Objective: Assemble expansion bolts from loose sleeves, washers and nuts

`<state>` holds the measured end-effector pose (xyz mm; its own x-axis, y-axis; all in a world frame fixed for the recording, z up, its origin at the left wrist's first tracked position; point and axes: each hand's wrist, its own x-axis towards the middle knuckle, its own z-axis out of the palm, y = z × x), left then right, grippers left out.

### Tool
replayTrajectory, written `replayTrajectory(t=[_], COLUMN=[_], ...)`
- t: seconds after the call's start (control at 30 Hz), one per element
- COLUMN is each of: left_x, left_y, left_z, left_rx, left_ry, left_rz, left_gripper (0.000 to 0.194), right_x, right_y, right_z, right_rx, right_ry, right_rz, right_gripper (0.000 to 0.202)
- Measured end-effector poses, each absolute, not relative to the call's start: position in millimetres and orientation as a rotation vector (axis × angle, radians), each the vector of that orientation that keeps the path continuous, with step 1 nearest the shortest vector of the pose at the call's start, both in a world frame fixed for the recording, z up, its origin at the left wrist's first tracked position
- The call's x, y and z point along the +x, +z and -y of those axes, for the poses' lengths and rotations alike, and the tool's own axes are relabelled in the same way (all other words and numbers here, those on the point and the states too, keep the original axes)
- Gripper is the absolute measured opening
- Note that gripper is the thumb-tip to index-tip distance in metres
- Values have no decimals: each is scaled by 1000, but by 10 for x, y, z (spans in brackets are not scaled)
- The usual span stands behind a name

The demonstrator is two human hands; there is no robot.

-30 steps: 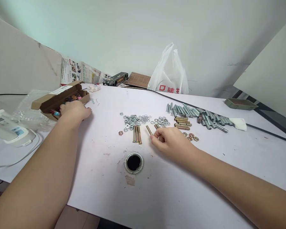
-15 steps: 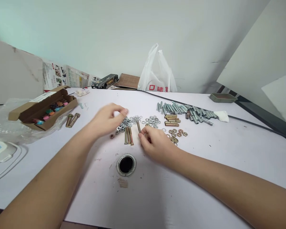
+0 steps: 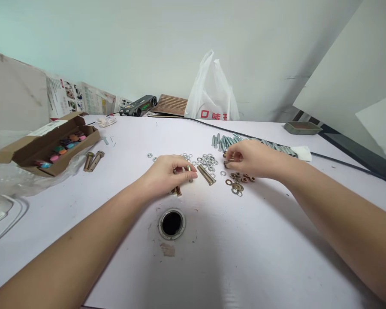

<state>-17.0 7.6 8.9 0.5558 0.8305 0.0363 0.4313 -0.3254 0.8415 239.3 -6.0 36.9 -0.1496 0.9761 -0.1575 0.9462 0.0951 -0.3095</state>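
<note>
Hands [image 3: 170,175] now at rod [image 3: 189,169] and brass-coloured sleeves [image 3: 226,164]

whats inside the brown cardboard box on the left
The box holds a jumble of small pieces, pink, orange, green and blue among them. They hide whatever lies beneath.

Both forearms reach forward, left hand [image 3: 173,174] and right hand [image 3: 249,158] with fingers curled.

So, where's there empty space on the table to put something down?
The biggest bare patch of tabletop is between the round hole and the right forearm. Another is between the cardboard box and the left hand. It's crowded around the right hand, with washers, nuts and bolts.
</note>
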Motion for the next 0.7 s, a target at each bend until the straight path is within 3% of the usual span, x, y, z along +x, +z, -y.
replayTrajectory(t=[0.27,0.5,0.7], left_x=[-101,-104,-141], left_y=[35,-37,-48], left_z=[-77,-110,-114], left_rx=[1935,1944,2048], left_ry=[508,429,419], left_rz=[-1068,-1085,-1074], left_gripper=[23,26,24], right_x=[2643,1972,1864], right_y=[226,441,442], right_z=[-95,159,111], right_rx=[-1894,-1261,-1495], right_ry=[734,985,703], right_rz=[2345,1943,1928], right_gripper=[16,18,12])
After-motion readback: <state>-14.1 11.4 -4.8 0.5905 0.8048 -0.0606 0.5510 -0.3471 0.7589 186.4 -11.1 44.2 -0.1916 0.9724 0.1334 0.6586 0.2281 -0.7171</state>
